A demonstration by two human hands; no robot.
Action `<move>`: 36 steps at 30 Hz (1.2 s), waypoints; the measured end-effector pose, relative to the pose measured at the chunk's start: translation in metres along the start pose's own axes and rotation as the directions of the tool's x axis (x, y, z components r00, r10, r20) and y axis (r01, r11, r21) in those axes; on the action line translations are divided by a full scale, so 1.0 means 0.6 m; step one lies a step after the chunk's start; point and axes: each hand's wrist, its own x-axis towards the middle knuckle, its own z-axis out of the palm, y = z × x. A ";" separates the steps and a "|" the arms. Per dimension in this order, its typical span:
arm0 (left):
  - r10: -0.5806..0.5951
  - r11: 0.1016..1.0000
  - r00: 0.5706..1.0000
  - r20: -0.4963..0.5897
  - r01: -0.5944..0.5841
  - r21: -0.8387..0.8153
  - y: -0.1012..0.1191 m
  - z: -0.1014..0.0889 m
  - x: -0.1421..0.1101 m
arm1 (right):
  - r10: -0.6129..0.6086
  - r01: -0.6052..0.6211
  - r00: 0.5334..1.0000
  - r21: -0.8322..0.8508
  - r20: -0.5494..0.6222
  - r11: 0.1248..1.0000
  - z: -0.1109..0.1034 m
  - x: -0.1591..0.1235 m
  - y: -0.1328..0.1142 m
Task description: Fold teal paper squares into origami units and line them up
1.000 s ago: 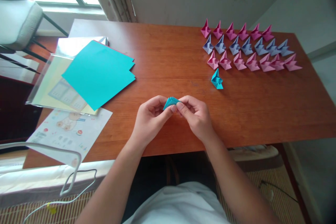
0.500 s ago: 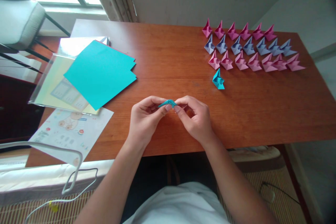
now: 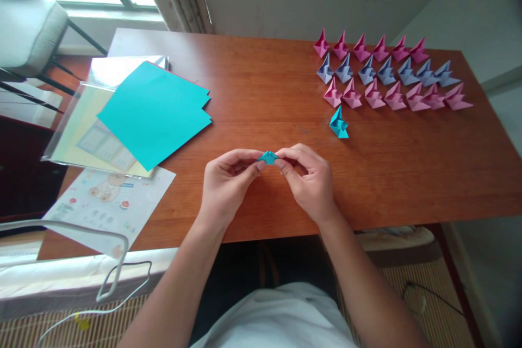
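Observation:
A small folded piece of teal origami paper (image 3: 268, 158) is pinched between both hands, just above the table's near side. My left hand (image 3: 228, 182) grips its left end between thumb and fingers. On its right end, the thumb and fingertips of my right hand (image 3: 309, 182) are closed. The piece's outer ends are partly hidden by the fingers. Beyond my right hand stands a finished-looking teal origami figure (image 3: 339, 123) with a pointed tip. Behind it are rows of similar figures: pink (image 3: 374, 94), lavender (image 3: 385, 72) and magenta (image 3: 380, 49).
Large teal paper sheets (image 3: 155, 114) lie at the left on a clear plastic sleeve (image 3: 65, 136). Below them is a printed sheet with drawings (image 3: 110, 204). A white bent tube (image 3: 93, 229) crosses the lower left. A chair (image 3: 32, 22) stands beyond the wooden table (image 3: 261, 87).
My right hand has shifted slightly right. The teal piece between the hands has turned, so more of its flat, wider face shows. The figures and sheets stay where they were.

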 end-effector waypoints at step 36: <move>0.229 0.929 0.949 0.218 -0.280 0.244 -0.010 -0.007 -0.006 | -0.111 0.116 0.990 -0.055 0.085 0.992 -0.002 0.002 -0.006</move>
